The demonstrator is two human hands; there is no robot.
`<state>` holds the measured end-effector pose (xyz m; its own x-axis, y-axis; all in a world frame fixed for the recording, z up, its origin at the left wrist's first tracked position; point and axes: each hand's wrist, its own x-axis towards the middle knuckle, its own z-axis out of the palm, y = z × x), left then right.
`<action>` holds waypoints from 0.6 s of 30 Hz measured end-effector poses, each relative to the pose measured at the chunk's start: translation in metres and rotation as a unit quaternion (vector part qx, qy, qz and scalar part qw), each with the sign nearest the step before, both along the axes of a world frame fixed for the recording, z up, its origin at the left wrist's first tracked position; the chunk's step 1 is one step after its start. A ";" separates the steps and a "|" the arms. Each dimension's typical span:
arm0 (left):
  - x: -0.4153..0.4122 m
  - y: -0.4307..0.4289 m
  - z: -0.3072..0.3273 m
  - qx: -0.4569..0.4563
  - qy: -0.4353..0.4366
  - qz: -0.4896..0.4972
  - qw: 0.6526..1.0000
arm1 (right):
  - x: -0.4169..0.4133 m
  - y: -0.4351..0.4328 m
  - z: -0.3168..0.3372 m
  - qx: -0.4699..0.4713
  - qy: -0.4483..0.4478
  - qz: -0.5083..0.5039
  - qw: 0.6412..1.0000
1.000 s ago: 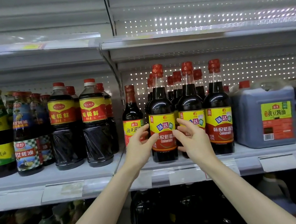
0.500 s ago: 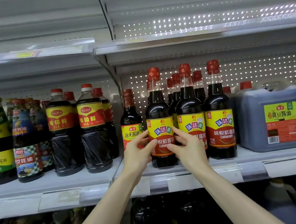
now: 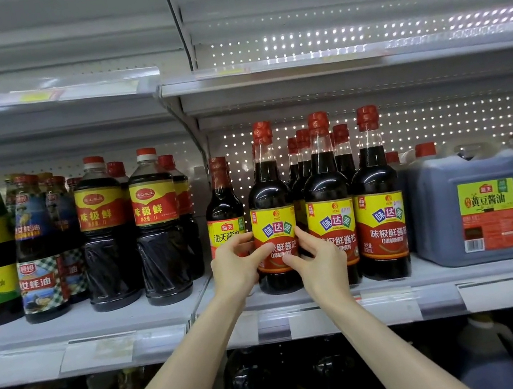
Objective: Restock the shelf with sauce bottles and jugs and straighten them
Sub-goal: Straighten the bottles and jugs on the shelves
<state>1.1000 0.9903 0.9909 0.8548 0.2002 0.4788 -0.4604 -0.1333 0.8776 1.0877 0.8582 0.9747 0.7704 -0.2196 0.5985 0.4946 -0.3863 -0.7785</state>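
Bottle: red-capped soy sauce with a yellow and red label, standing upright at the front edge of the shelf, leftmost in a front row of three alike.
Left hand: curled round the bottle's left side at label height, thumb lying across the front.
Right hand: curled round the right side, fingers tucked between it and the next bottle, thumb on the label.
Grip: both hands hold the bottle between them; its base looks set on the shelf.
Twins: two matching bottles just to its right, packed close, with more red caps behind.
Small bottle: shorter, just beside it on the left, its label partly hidden by the left hand.
Jug: blue-grey, squarish, right of the row.
Fat bottles: in the left bay, red and yellow labels.
Price rail: along the shelf front, holding tags.
Lower shelf: dark bottles and jugs, dim.
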 end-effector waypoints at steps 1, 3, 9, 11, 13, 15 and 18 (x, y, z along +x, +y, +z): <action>0.000 0.000 0.001 -0.001 0.002 0.003 1.000 | 0.000 0.000 0.000 0.000 0.001 -0.004 1.000; 0.000 -0.001 0.002 0.002 0.003 0.008 1.000 | 0.001 0.001 0.001 -0.001 0.005 -0.010 1.000; 0.000 0.000 0.004 0.006 0.022 0.012 1.000 | -0.001 0.003 0.000 -0.010 0.019 -0.040 0.999; 0.001 0.000 0.004 0.000 0.026 0.009 1.000 | -0.002 0.004 0.000 -0.009 0.020 -0.042 0.999; 0.003 0.001 0.004 -0.001 0.029 0.004 1.000 | -0.001 0.005 0.000 -0.007 0.020 -0.043 0.999; 0.005 -0.001 0.003 -0.001 0.030 0.004 1.000 | 0.000 0.006 0.000 -0.006 0.021 -0.045 0.999; 0.009 -0.003 0.002 -0.001 0.032 0.009 0.999 | 0.003 0.006 -0.002 -0.006 0.026 -0.053 0.998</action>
<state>1.1091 0.9872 0.9929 0.8800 0.2174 0.4222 -0.4003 -0.1390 0.9058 1.0904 0.8642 0.9729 0.7739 -0.2945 0.5607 0.4089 -0.4438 -0.7974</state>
